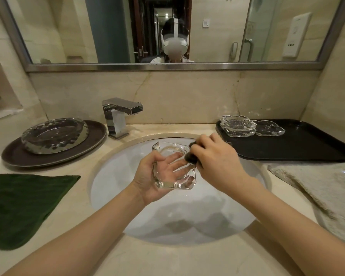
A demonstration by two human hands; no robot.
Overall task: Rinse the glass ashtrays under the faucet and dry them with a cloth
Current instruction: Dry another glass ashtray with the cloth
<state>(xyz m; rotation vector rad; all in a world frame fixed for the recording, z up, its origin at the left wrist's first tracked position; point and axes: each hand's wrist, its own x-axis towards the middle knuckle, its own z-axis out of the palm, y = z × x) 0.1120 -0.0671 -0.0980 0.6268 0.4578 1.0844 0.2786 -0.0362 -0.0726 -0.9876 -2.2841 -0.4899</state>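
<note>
Hard to read: dark wad (191,157) in right hand (217,162), cloth or sponge, can't tell. Grey towel (317,188) cut off at right edge. Beige marble tabletop (157,259), white sunk basin (116,176), wall mirror (108,28), chrome faucet (119,116) not running. Green cloth (22,204) left. Black tray (307,144) right holds 2 glass ashtrays (238,125). Round dark plate (54,156) carries 1 big glass dish (54,134). Third ashtray (173,166) over basin, left hand (157,176) curled around it; right hand's fingers clamped on wad, pressed to ashtray rim.
</note>
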